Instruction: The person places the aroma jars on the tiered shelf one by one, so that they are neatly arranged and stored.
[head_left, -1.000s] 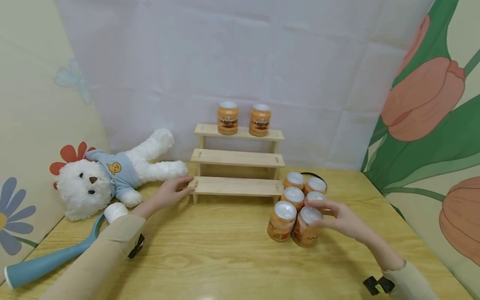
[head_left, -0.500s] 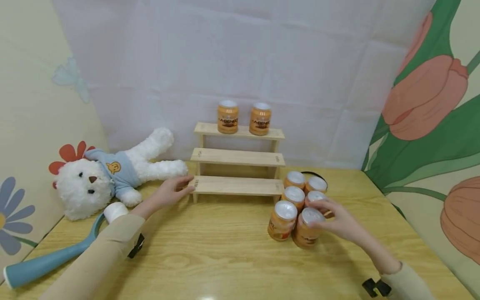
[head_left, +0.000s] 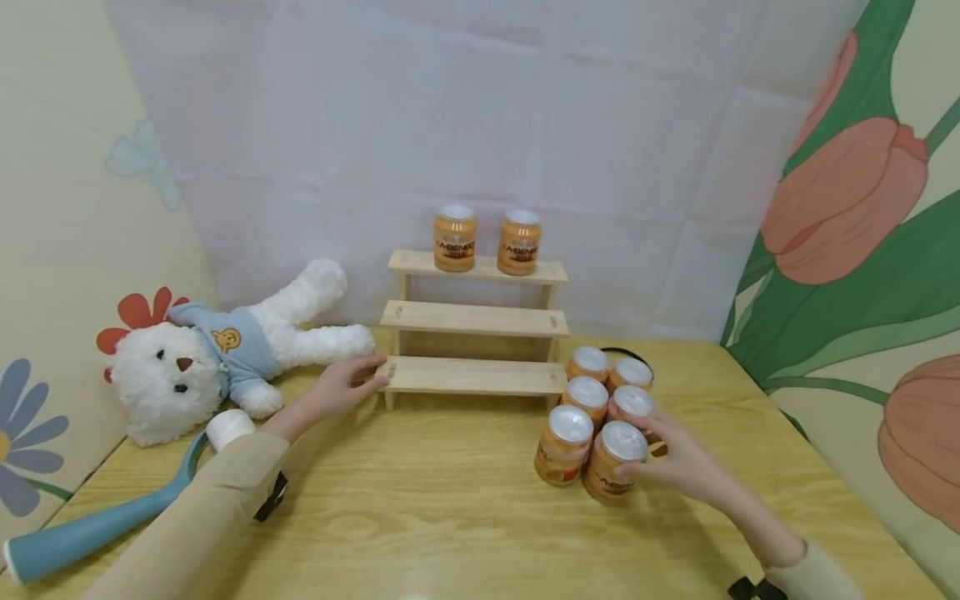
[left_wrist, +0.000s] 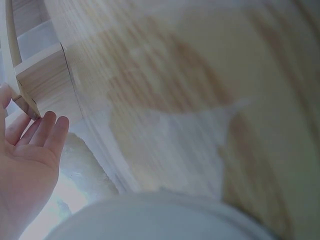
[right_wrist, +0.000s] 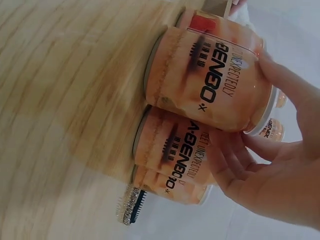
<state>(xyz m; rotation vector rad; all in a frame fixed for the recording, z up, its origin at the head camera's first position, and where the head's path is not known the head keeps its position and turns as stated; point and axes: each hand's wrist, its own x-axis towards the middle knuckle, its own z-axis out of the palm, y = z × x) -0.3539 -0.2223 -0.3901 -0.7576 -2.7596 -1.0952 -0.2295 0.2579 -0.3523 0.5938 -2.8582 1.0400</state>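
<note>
My left hand [head_left: 339, 393] pinches the left end of the lowest board of a three-step wooden display shelf [head_left: 476, 377]. In the left wrist view, the fingertips [left_wrist: 49, 120] meet the board's corner, with the thumb on its other side. On the right, my right hand [head_left: 678, 458] grips the nearest orange can [head_left: 611, 475] of a cluster. Its thumb lies on the side of that can, and its fingers reach between it and the can behind [head_left: 632, 402]. All the clustered cans stand upright with silvery lids. In the right wrist view, the gripped can [right_wrist: 210, 80] shows dark lettering.
Two orange cans [head_left: 454, 240] stand on the shelf's top step. A white plush toy [head_left: 176, 379] in a blue shirt lies on the left, beside a blue-handled roller [head_left: 112, 525]. A dark curved band [head_left: 637, 357] lies behind the can cluster.
My right hand has moved slightly nearer and lower around the front can, which has shifted a little toward me and apart from the can behind. The left hand stays on the shelf.
</note>
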